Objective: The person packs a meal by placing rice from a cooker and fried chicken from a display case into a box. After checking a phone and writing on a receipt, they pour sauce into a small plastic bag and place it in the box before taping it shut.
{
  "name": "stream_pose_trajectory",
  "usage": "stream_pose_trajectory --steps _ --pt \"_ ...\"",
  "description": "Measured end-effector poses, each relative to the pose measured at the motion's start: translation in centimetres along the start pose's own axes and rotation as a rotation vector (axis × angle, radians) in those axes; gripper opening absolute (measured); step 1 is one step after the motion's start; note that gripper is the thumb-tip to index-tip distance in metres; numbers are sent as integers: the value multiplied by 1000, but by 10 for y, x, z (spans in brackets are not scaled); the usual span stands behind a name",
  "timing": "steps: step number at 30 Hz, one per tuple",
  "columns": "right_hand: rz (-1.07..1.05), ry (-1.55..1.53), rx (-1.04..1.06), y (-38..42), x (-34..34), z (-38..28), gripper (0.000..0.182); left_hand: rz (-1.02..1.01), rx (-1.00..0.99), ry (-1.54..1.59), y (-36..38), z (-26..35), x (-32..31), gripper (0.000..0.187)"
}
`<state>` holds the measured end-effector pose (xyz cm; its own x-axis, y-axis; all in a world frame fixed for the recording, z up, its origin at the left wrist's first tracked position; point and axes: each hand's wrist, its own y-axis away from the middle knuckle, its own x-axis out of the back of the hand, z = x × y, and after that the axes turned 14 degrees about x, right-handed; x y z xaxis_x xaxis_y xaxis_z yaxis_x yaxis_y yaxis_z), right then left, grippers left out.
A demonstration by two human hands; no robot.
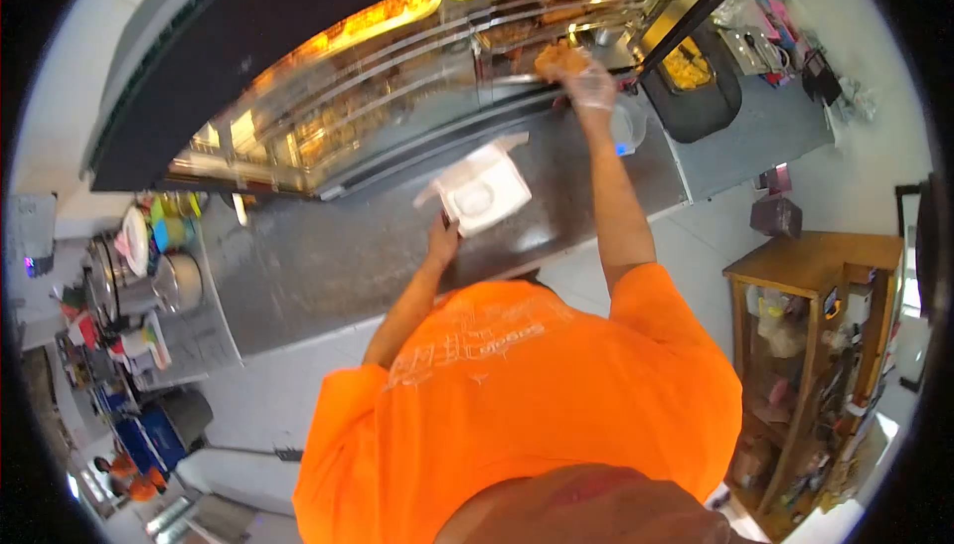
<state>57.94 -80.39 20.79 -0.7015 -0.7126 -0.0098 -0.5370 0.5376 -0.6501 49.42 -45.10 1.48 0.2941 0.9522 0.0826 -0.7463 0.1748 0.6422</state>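
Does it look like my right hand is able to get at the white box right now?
Probably yes. Your right hand is occupied with a piece of food, but only bare counter seems to lie between it and the white box, which your left hand holds.

One white box (pixel 484 193); one display case (pixel 189 72); one wooden cabinet (pixel 810 256)
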Motion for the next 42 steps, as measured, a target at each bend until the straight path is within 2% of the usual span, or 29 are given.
stream_pose_trajectory --steps 2,3,5,7,9,10,11,12,14,16,17,18,19,20,22,23,25,26,27,28,29,31,32,34,35,37,40,41,42 --pt "-275 -82 -378 -2 35 -36 44 19 -31 -73 1 2 -4 42" --pt "-299 -82 -403 6 45 -53 44 17 -22 -101 14 18 -3 41" --pt "-715 -178 -437 18 60 -82 41 28 10 -103 12 22 -2 40" --pt "-890 208 -231 54 49 -88 42 28 -32 -92 17 27 -3 38" --pt "-1077 85 -534 77 27 -89 51 35 -25 -77 15 24 -5 38" --pt "-1099 277 -263 112 17 -50 63 41 -20 -63 13 24 -6 38" --pt "-1038 358 114 132 7 -33 60 39 -20 -60 14 26 -6 38" --pt "-1040 359 114 126 -7 -46 60 52 -14 -89 18 28 -5 36" --pt "-1488 592 -186 93 -32 -84 50 67 -10 -117 23 26 2 34" --pt "-1440 656 -203 80 -29 -83 47 243 -221 -400 33 21 9 30" --pt "-1327 587 -127 73 -22 -81 47 253 -100 -316 41 23 10 28" --pt "-1215 518 -54 67 -11 -77 46 254 -103 -314 46 19 14 28" --pt "-977 427 -26 65 10 -71 43 340 -121 -372 51 14 23 27" --pt "-983 426 -22 59 24 -61 43 427 -136 -427 55 8 28 26" --pt "-756 410 -79 43 42 -45 39 732 -241 -247 72 12 28 28" --pt "-763 404 -70 38 51 -40 39 742 -240 -239 78 20 27 28" --pt "-671 567 60 27 63 -34 33 1043 -548 -189 105 68 15 37" --pt "-681 558 72 26 64 -28 33 816 -626 -181 108 97 5 39" --pt "-614 388 -239 30 64 -20 34 586 -694 -176 104 134 -8 42" --pt "-536 213 -544 35 64 -14 36 466 -870 -232 100 174 -25 44" --pt "-545 206 -534 43 65 -14 36 438 -932 -364 105 216 -45 48" --pt "-630 223 -282 63 72 -26 41 463 -1006 -330 95 270 -84 57" --pt "-627 220 -272 66 76 -36 41 468 -1016 -329 82 281 -102 57" --pt "-570 153 -133 74 90 -55 36 587 -895 -100 63 295 -131 67" --pt "-548 156 -132 78 106 -60 36 624 -858 -99 61 297 -141 72" --pt "-600 179 -332 85 144 -65 37 624 -871 -142 56 302 -158 72" --pt "-580 336 -386 110 195 -69 34 568 -858 -173 46 306 -188 74" --pt "-573 342 -381 118 212 -72 34 487 -834 -160 47 312 -203 73" --pt "-613 391 -209 125 227 -74 33 409 -814 -145 46 320 -218 73"
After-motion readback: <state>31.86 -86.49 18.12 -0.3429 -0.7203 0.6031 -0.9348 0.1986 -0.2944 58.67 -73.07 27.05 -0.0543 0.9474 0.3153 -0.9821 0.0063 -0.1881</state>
